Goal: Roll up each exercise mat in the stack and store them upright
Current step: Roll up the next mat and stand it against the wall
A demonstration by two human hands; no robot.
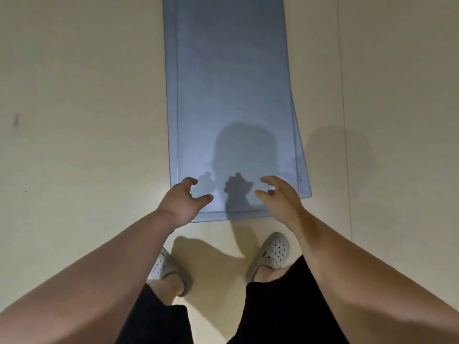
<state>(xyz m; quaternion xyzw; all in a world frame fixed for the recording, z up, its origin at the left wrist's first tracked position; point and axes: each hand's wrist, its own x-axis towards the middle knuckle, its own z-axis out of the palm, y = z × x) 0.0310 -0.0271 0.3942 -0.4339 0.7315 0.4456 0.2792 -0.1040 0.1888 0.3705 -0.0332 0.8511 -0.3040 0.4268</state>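
Note:
A stack of blue-grey exercise mats (231,90) lies flat on the floor, running from my feet to the top of the view. The edges of lower mats (305,175) peek out along the right side and near end. My left hand (185,202) hovers over the near left corner, fingers spread and curled, holding nothing. My right hand (279,194) hovers over the near right part of the top mat, fingers also apart and empty. Both hands cast shadows on the mat, so they are above it, not touching.
The floor (82,120) is pale beige, with a thin seam line (344,120) running along the right. My feet in white perforated clogs (273,254) stand just short of the mats' near edge.

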